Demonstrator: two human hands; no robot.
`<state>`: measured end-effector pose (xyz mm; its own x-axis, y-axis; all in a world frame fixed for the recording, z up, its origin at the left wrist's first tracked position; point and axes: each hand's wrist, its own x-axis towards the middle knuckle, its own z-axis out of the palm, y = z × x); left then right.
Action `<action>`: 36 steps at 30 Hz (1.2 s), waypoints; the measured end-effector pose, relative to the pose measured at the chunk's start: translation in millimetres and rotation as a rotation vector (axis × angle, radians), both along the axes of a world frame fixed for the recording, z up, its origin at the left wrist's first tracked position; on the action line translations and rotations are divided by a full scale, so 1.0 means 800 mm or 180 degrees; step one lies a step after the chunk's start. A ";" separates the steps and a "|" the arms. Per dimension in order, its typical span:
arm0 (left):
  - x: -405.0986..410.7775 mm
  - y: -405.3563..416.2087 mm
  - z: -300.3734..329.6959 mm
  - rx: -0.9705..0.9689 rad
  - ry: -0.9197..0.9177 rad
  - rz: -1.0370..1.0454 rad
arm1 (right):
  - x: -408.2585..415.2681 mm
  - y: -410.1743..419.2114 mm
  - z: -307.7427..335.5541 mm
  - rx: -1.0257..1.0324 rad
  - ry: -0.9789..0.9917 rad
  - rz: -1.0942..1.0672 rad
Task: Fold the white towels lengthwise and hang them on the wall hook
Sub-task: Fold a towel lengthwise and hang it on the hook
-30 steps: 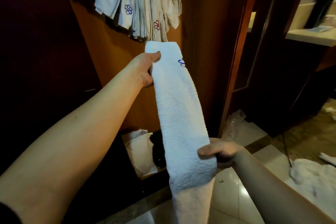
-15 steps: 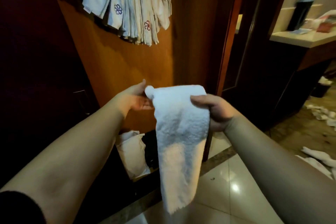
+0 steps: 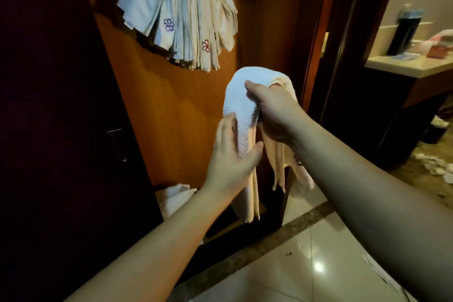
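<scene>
A white towel (image 3: 241, 105) folded into a narrow strip is draped over my right hand (image 3: 277, 115), which grips it near the top of the fold; both ends hang down below. My left hand (image 3: 230, 157) holds the front hanging layer lower down, thumb on one side and fingers on the other. Several folded white towels (image 3: 186, 17) with small flower emblems hang bunched on the wooden wall panel above and to the left. The hook itself is hidden under them.
A dark door (image 3: 49, 117) with a handle stands at the left. A white bag (image 3: 175, 197) lies on the floor below the panel. At the right are a doorway, a counter (image 3: 411, 66) with items, and scattered white cloths (image 3: 438, 167) on the tiled floor.
The towel went from stretched out between both hands to doubled over my right hand. My left hand let go of the top end and moved down to take the hanging part.
</scene>
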<state>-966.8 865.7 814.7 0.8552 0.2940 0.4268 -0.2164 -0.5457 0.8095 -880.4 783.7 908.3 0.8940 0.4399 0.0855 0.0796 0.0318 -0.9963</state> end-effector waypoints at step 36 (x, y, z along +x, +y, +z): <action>-0.054 0.180 -0.051 -0.1569 0.0018 -0.0204 | 0.103 -0.069 0.031 0.2181 0.0869 -0.0774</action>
<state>-1010.0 1009.9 773.7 0.8801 0.4063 0.2454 -0.2318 -0.0833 0.9692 -798.1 728.4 932.9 0.9871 0.1571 0.0304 -0.0822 0.6609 -0.7460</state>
